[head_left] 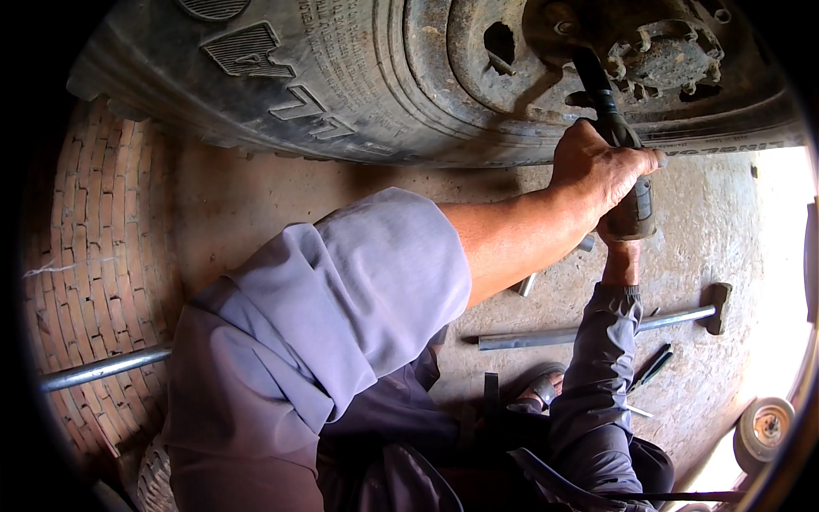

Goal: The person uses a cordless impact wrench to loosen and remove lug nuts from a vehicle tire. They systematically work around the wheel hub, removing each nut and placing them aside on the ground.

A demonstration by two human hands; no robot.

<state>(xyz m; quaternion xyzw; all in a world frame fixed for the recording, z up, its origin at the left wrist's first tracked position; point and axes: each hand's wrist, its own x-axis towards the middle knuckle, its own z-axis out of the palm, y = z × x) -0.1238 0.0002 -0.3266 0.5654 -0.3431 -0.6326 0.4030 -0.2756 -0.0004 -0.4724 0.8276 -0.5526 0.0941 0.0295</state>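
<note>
A large truck wheel stands before me, with its black tyre and rusty, dirt-caked rim. My left hand is closed round a dark power tool with a long black socket, most likely an impact wrench. The socket end reaches to the wheel beside the greasy hub; whether it sits on a nut cannot be made out. Below the left hand, my right hand, seemingly in a worn grey glove, grips the tool's lower part. Its fingers are mostly hidden.
A long-handled hammer lies on the concrete floor, near a black-handled tool. A metal bar extends over the brick surface at left. A small wheel is at the far right. My sandalled foot shows below.
</note>
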